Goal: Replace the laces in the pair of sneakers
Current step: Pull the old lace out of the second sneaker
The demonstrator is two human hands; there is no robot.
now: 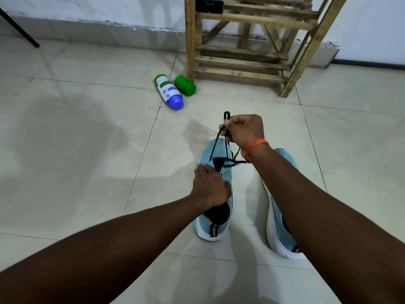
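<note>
Two light blue sneakers with white soles stand side by side on the tiled floor. My left hand grips the left sneaker over its tongue and collar. Above the toe, my right hand holds the black lace, which runs taut from my fingers down to the eyelets; a loop of it sticks up past my knuckles. The right sneaker lies mostly hidden under my right forearm. An orange band circles my right wrist.
A white bottle with a blue end and a green container lie on the floor beyond the shoes. A wooden rack stands against the wall at the back right. A thin black leg slants at the far left.
</note>
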